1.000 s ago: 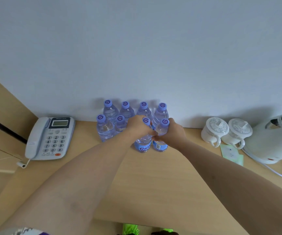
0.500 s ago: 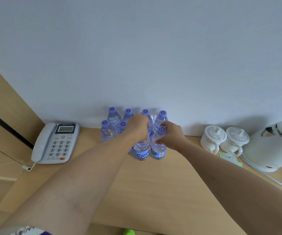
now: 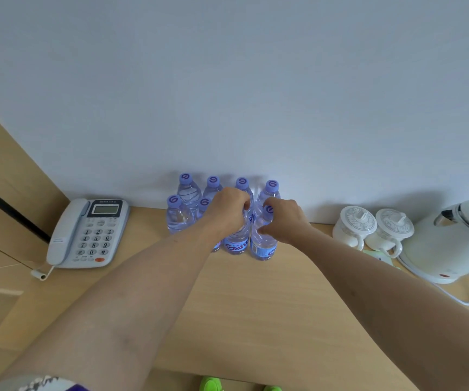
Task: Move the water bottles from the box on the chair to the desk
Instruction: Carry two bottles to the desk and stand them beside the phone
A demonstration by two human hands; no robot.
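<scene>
Bottles (image 3: 188, 193) stood clustered at the desk's (image 3: 255, 306) far edge, left hand (image 3: 229, 211) and right hand (image 3: 282, 221) each gripping a front one.

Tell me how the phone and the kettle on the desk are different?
The phone lies flat at the left end of the desk; the kettle stands upright at the right end. The phone is grey with number buttons and a small screen; the kettle is white, rounded, with a lid and spout. Both have a cord and sit untouched.
</scene>
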